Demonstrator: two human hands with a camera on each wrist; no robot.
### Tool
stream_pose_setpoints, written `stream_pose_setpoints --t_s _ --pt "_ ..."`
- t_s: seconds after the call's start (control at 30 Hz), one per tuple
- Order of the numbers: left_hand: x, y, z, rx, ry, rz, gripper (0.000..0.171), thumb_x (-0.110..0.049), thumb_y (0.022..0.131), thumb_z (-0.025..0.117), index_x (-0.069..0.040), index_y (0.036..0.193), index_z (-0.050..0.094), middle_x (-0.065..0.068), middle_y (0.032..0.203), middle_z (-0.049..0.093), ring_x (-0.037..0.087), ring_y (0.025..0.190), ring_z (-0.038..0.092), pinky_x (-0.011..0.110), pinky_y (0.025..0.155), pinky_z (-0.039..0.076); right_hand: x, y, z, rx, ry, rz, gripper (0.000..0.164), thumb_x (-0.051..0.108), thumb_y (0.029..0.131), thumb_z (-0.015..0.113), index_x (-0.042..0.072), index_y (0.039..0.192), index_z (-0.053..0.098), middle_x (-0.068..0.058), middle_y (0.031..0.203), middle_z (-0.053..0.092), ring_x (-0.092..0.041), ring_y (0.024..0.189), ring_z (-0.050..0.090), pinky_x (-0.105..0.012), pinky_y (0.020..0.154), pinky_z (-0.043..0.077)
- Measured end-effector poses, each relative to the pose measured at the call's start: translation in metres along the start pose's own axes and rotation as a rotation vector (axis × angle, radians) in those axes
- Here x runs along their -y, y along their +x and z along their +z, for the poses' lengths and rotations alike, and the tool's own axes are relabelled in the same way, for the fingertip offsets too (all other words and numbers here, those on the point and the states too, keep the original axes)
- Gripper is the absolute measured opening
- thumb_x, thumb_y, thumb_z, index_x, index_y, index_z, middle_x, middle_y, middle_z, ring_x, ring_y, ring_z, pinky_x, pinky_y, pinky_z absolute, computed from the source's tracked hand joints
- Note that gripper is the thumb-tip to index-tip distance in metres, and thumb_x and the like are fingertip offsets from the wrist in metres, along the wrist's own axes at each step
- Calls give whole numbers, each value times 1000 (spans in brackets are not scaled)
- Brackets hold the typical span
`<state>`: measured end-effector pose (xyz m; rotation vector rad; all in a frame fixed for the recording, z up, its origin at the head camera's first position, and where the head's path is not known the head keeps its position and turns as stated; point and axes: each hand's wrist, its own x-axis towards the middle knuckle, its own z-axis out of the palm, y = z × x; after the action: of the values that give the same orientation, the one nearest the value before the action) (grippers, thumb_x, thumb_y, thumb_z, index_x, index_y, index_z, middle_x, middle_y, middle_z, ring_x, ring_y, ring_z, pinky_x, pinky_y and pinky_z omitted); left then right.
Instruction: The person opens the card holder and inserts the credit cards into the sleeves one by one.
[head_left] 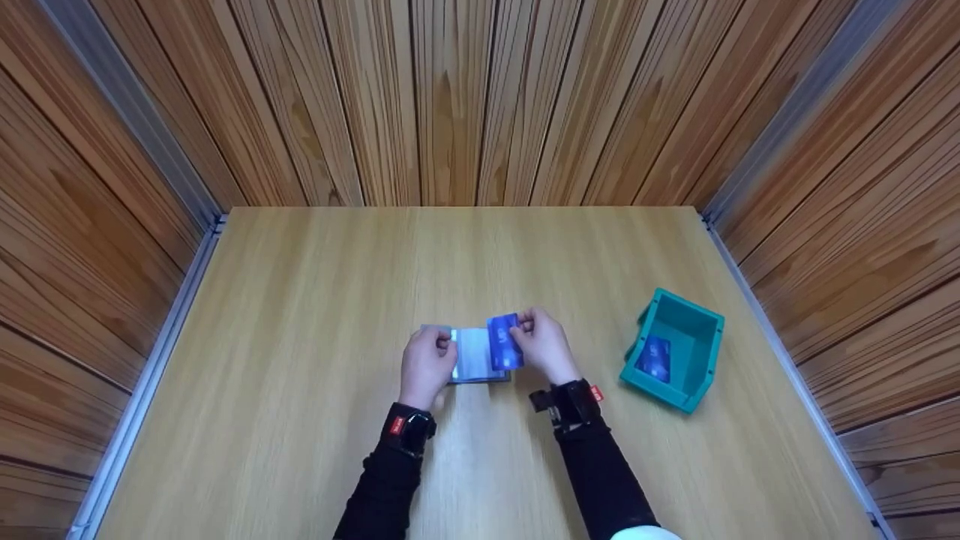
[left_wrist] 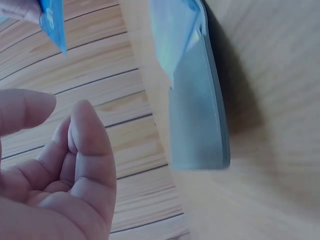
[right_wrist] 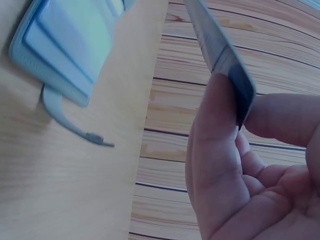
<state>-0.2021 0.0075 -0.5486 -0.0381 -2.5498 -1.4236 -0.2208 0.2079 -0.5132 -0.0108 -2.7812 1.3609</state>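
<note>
Blue rectangular plastic card with pale lettering: one, over right part of open pale grey-blue wallet with clear sleeves. Right hand: thumb and fingers clamped on card's edge, presumably leaving printed face uncovered. Wallet: one, on light wood-grain desk. Left hand: thumb and fingertips apart, at wallet's left end, perhaps for steadying. Teal plastic bin: one, likely placed for easy reach; one blue card visible inside.

The black-sleeved left forearm and right forearm reach forward, angled toward each other. The left hand curves loosely, a gap between thumb and index finger. The right hand, slightly farther forward, pinches with thumb and index finger.
</note>
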Motion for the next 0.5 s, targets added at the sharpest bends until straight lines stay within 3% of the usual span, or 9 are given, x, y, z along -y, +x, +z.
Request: stream_pose_setpoints --t_s 0.17,0.5 --pt "-2 -1 5 11 -47 25 13 -2 85 68 5 96 68 7 84 63 23 79 62 37 74 52 1 -2 3 19 21 -33 17 2 90 66 -6 104 59 -12 89 62 -26 83 60 -41 77 52" --pt "-9 -6 11 76 -142 -31 17 -4 88 69 5 102 67 10 90 66 23 82 64 36 77 53 4 -8 12 51 61 -51 18 2 89 67 -7 103 60 -12 89 63 -26 82 61 -40 76 53"
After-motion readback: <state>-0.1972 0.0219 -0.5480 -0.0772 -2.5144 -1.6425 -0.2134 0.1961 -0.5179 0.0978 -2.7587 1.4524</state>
